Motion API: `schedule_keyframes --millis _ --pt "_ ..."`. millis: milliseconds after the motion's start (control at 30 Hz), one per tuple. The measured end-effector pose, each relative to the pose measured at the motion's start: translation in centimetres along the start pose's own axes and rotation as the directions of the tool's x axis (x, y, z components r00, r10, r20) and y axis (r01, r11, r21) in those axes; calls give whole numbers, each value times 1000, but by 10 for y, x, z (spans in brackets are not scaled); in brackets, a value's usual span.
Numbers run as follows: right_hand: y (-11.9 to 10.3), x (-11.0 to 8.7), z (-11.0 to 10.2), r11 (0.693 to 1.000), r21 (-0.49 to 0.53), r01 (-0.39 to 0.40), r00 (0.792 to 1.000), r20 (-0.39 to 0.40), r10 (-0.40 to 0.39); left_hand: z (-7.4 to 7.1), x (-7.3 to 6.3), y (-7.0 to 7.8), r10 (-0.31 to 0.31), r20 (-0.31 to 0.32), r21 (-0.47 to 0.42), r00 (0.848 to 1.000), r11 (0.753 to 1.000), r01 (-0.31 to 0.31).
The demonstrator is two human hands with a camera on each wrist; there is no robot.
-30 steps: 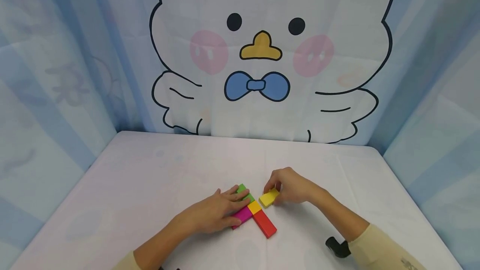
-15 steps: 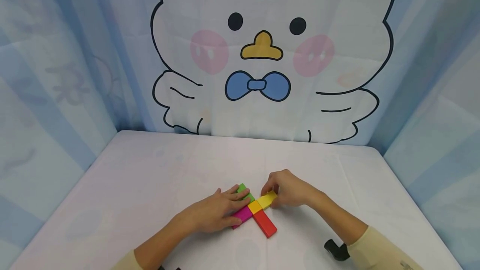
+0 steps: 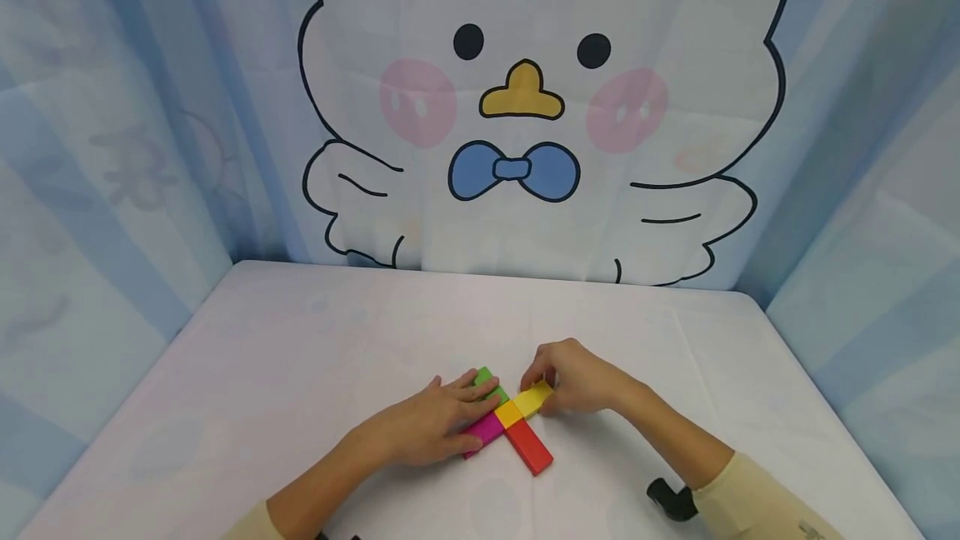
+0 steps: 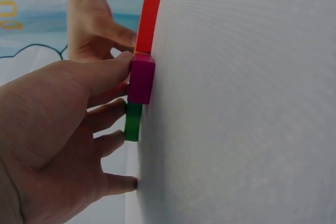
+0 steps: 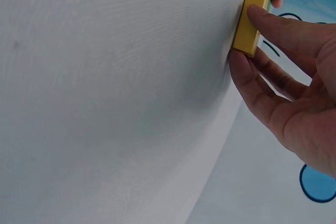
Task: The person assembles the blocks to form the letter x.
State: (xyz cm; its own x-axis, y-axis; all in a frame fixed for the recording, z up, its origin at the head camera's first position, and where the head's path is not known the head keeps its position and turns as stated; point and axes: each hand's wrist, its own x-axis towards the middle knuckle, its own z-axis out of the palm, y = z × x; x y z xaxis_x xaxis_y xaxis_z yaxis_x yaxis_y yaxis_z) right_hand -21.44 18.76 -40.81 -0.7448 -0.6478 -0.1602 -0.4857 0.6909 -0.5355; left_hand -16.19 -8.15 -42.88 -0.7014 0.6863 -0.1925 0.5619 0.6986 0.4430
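Observation:
Around a small orange square block (image 3: 508, 414) lie a green block (image 3: 501, 395), a magenta block (image 3: 487, 427), a red block (image 3: 530, 447) and a yellow block (image 3: 535, 399), making a cross on the table. My left hand (image 3: 429, 423) has its fingers spread over the green block, while its thumb rests on the magenta block; part of both is covered. In the left wrist view that thumb touches the magenta block's (image 4: 142, 80) edge. With thumb and fingers, my right hand (image 3: 581, 376) pinches the outer end of the yellow block, whose other end meets the orange square.
A white cloth covers the table (image 3: 360, 332). Behind it hangs a curtain (image 3: 517, 232) with a cartoon bird, and more curtains close both sides. A black curved object (image 3: 670, 500) sits beside the right sleeve (image 3: 757, 498).
My right hand has brought the yellow block left and slightly nearer, closing its gap to the orange square, and barely moved in the last half second. The left hand has stayed in place.

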Motion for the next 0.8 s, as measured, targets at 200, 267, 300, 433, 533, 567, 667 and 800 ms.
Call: schedule_keyframes --millis 200,267,300,433,533,567,667,800 --pt "1 0 3 1000 -5 8 1000 -11 -8 0 -2 0 5 2 26 1000 1000 -5" --pt "1 0 4 1000 -1 7 1000 -14 -7 0 -2 -1 12 -2 42 1000 999 -12" --pt "1 -1 4 1000 0 6 1000 -15 -6 0 -2 -1 16 -3 47 1000 999 -16" --pt "-2 -3 3 999 -6 -37 999 -29 37 -1 -4 -1 47 -24 88 999 995 -44" --pt "-7 -11 2 997 -30 -70 996 -54 68 -3 -7 -2 46 -52 113 998 993 -40" --pt "-9 -15 1 996 -34 -78 995 -67 75 -4 -9 -3 36 -64 115 997 993 -29" --pt "-12 -26 -2 995 -56 -84 990 -121 77 -7 -12 -6 -27 -117 114 993 993 41" --pt "-13 -40 -5 989 -85 -117 970 -226 95 -13 -16 -13 -133 -216 110 967 981 160"
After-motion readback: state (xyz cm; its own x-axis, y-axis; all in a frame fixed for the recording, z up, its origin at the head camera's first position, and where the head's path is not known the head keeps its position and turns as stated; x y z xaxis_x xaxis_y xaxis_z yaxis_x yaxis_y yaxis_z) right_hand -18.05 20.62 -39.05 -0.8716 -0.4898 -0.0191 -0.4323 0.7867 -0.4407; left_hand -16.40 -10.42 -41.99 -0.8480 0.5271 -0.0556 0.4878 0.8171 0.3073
